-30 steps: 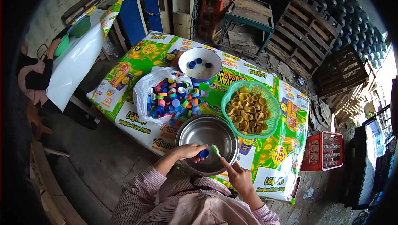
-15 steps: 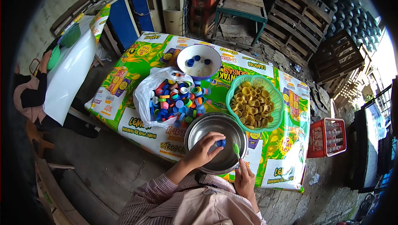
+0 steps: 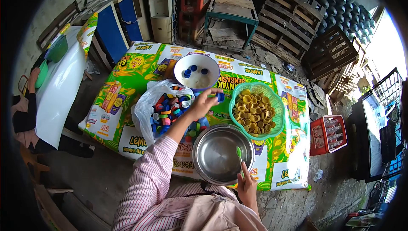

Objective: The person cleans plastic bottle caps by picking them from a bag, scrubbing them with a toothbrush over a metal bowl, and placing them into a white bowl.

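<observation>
My left hand (image 3: 205,103) reaches forward with a blue bottle cap (image 3: 220,97) pinched at its fingertips, between the white bowl and the green basket. In the white bowl (image 3: 178,65) lie a few blue caps (image 3: 194,67). My right hand (image 3: 246,188) grips a slim tool with a bright green end (image 3: 239,152), possibly a toothbrush; its tip is over the steel bowl (image 3: 196,163). Mixed coloured caps (image 3: 169,109) fill an open plastic bag (image 3: 143,112), partly hidden by my left forearm. Yellowish caps (image 3: 255,112) are heaped in the green basket (image 3: 278,124).
A printed green and white sheet (image 3: 106,114) covers the table. At the left, another person's hand (image 3: 33,78) touches a green bowl (image 3: 41,74) by a white surface (image 3: 63,90). A red crate (image 3: 328,135) stands right; wooden pallets (image 3: 289,18) and a small table (image 3: 231,9) are behind.
My left hand has moved forward with the blue cap, from above the steel bowl to near the white bowl. My right hand stays low by the steel bowl with the green-ended tool.
</observation>
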`<action>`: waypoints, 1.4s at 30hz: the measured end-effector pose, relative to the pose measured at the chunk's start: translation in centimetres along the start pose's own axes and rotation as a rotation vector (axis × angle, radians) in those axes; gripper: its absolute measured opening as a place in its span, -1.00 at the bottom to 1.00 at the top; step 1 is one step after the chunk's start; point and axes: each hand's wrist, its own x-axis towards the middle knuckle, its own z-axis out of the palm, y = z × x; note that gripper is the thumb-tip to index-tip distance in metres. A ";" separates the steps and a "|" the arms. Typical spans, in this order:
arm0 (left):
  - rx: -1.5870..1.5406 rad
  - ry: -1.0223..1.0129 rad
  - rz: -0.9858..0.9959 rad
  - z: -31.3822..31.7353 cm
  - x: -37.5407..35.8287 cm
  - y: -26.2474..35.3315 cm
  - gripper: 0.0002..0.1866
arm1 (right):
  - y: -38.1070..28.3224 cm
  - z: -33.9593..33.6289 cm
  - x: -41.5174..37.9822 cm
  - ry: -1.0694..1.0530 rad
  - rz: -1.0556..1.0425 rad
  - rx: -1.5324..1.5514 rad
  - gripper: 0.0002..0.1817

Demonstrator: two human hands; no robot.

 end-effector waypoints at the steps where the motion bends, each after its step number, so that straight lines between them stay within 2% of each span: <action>1: -0.157 0.031 -0.006 -2.1 2.4 -0.1 -0.66 | 0.4 0.5 -0.1 0.034 -0.007 -0.003 -0.50; 2: -0.313 0.059 -0.015 -4.1 4.5 -0.5 -0.60 | 0.0 0.6 0.0 0.050 -0.004 -0.012 -0.50; 4: 0.090 0.424 0.064 -6.4 7.6 -2.5 -0.49 | -0.8 0.8 -0.2 0.076 0.013 -0.015 -0.50; 6: 0.752 0.587 0.169 -9.0 7.8 -3.3 -0.37 | -1.4 1.0 -0.4 0.087 0.046 -0.029 -0.50; 7: 0.418 0.589 0.288 -7.9 6.7 -2.2 -0.47 | -2.0 1.0 -0.6 0.101 0.050 -0.046 -0.51; 8: 0.418 0.574 0.276 -7.0 5.0 -0.2 -0.47 | -2.2 1.1 -0.9 0.111 0.057 -0.064 -0.51; 10: 0.585 0.276 0.078 -5.6 0.9 2.6 -0.70 | -2.2 1.4 -1.6 0.079 0.139 -0.057 -0.50; 12: 0.802 0.039 0.123 -5.6 -1.7 1.3 -0.92 | -2.2 1.8 -1.8 0.143 0.036 -0.097 -0.51; 13: 0.959 -0.032 0.127 -5.1 -3.0 0.9 -0.94 | -2.3 1.7 -2.1 0.067 0.128 -0.123 -0.51; 16: 1.348 -0.207 0.232 -3.9 -6.0 -1.9 -0.96 | -2.4 2.2 -2.3 0.095 0.076 -0.076 -0.52; 19: 1.516 -0.098 0.349 -3.6 -6.2 -3.7 -0.91 | -2.7 1.8 -2.3 0.055 0.061 -0.048 -0.52; 20: 1.548 -0.092 0.244 -3.7 -6.0 -4.1 -0.89 | -2.4 1.6 -2.2 0.054 0.057 -0.049 -0.52; 21: 1.577 -0.088 0.134 -3.7 -5.9 -4.4 -0.79 | -2.0 1.5 -2.1 0.018 0.018 -0.046 -0.51; 24: 1.628 0.002 0.221 -3.9 -5.6 -5.5 -0.72 | -1.9 0.3 -1.6 -0.028 -0.054 -0.062 -0.50; 25: 1.646 -0.042 0.158 -4.0 -5.3 -5.4 -0.71 | -1.7 0.0 -1.4 -0.040 -0.066 -0.063 -0.50; 28: 1.574 -0.075 0.117 -4.3 -5.1 -5.1 -0.73 | -1.1 -0.7 -1.2 -0.060 -0.068 -0.066 -0.51; 30: 1.550 -0.024 0.087 -3.8 -5.4 -4.7 -0.78 | 0.0 -0.9 -1.5 -0.053 -0.079 -0.030 -0.51; 32: 1.222 0.171 0.287 -3.3 -5.9 -3.9 -0.78 | 0.6 -1.6 -1.5 -0.088 -0.093 -0.033 -0.49; 33: 1.217 0.222 0.409 -3.2 -6.3 -3.5 -0.83 | 0.8 -1.7 -1.5 -0.102 -0.086 -0.023 -0.49; 34: 1.226 0.226 0.408 -3.0 -6.8 -3.3 -0.83 | 1.2 -1.8 -1.5 -0.118 -0.076 -0.015 -0.49; 36: 0.491 0.394 -0.087 -2.6 -8.3 -3.5 -0.85 | 1.8 -1.8 -1.4 -0.114 -0.115 0.013 -0.49; 37: 0.343 0.393 -0.187 -2.9 -8.7 -3.9 -0.81 | 2.1 -1.7 -1.2 -0.106 -0.151 0.036 -0.49; 38: 0.254 0.362 -0.272 -3.2 -9.2 -4.4 -0.77 | 2.3 -1.6 -1.1 -0.119 -0.152 0.040 -0.49; 40: 0.265 0.388 -0.343 -3.5 -9.5 -5.0 -0.74 | 2.5 -1.3 -0.8 -0.114 -0.170 0.101 -0.45; 42: 0.443 0.421 -0.468 -3.4 -9.3 -4.8 -0.57 | 2.9 -1.1 -0.5 -0.149 -0.179 0.067 -0.46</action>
